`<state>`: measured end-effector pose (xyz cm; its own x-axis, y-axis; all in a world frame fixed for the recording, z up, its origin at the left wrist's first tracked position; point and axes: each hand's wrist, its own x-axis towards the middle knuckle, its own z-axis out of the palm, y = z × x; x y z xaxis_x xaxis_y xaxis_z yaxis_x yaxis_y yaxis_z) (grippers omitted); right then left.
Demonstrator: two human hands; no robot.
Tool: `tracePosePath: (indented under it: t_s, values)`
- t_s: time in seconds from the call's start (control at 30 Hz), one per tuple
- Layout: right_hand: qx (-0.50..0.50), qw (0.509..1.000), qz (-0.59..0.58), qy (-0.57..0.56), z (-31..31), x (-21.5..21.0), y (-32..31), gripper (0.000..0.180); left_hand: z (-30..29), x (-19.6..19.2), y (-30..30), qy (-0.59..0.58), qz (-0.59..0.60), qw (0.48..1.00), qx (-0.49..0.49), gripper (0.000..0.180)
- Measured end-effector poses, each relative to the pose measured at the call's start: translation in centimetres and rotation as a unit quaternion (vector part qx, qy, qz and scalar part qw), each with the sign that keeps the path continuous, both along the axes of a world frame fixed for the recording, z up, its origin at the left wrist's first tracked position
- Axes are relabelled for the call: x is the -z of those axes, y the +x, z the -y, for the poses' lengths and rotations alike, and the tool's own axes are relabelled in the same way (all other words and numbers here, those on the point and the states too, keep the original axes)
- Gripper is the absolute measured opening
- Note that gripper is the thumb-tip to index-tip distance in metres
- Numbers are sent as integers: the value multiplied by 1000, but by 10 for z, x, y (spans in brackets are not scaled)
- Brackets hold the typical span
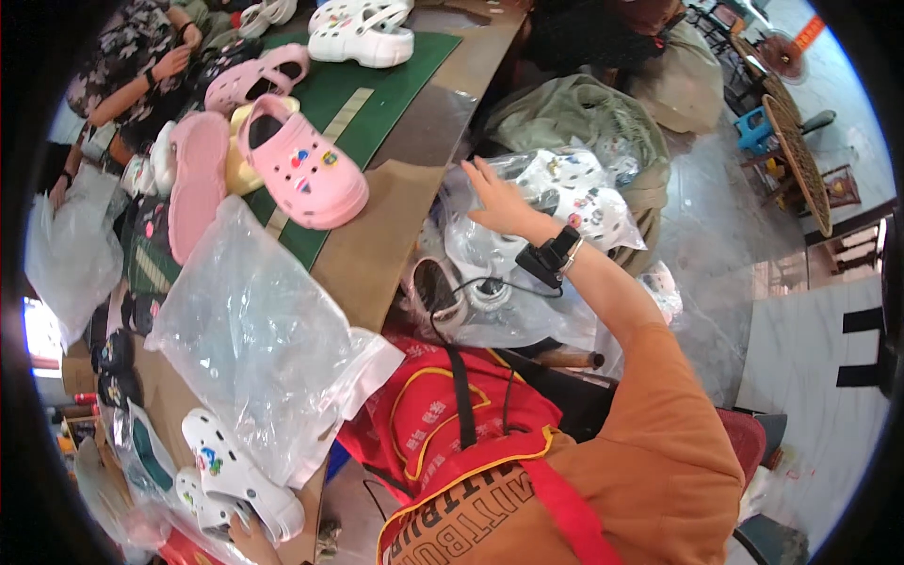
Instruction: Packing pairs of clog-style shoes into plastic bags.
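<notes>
My right hand (pixel 501 201) is stretched out with its fingers apart, beside a clear plastic bag of white clogs (pixel 574 193) at the table's right side. It holds nothing. Down at the lower left, my left hand (pixel 250 541) is closed on a white clog (pixel 250 480) decorated with colourful charms. A second white clog (pixel 193 494) lies against that one. Part of the left hand is cut off by the lower edge. An unfilled clear plastic bag (pixel 254 330) lies on the table between my two arms.
A pink clog (pixel 315 179) with charms and an upturned pink clog (pixel 198 184) lie on the green mat (pixel 400 94). White clogs (pixel 363 33) stand farther back. Another person's hand (pixel 171 64) is at the far left. A large sack (pixel 584 108) stands right of the table.
</notes>
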<state>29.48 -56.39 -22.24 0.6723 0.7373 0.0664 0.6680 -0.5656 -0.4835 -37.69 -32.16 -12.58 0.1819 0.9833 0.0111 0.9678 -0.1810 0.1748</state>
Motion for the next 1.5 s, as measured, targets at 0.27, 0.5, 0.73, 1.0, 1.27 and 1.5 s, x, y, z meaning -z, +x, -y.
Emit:
tracePosePath:
  t_s: [0.27,0.5,0.73,1.0,1.27,1.5]
  values:
    - [-248,892,126,-357,25,4,-21,77,16,-10,26,12,-43,995,-85,54]
    - [-155,964,209,-51,23,-52,81,13,21,-24,44,-20,29,999,-35,51]
    - [53,976,197,-79,139,-125,248,21,5,-9,24,-37,-28,999,-1,54]
    - [297,918,262,32,180,-109,293,22,18,-26,45,-57,-8,998,-29,50]
    - [214,952,84,-200,135,-28,284,35,-34,10,-57,-119,60,987,-88,47]
    - [-146,972,-173,-58,32,20,78,36,3,-8,15,-55,-40,992,-109,47]
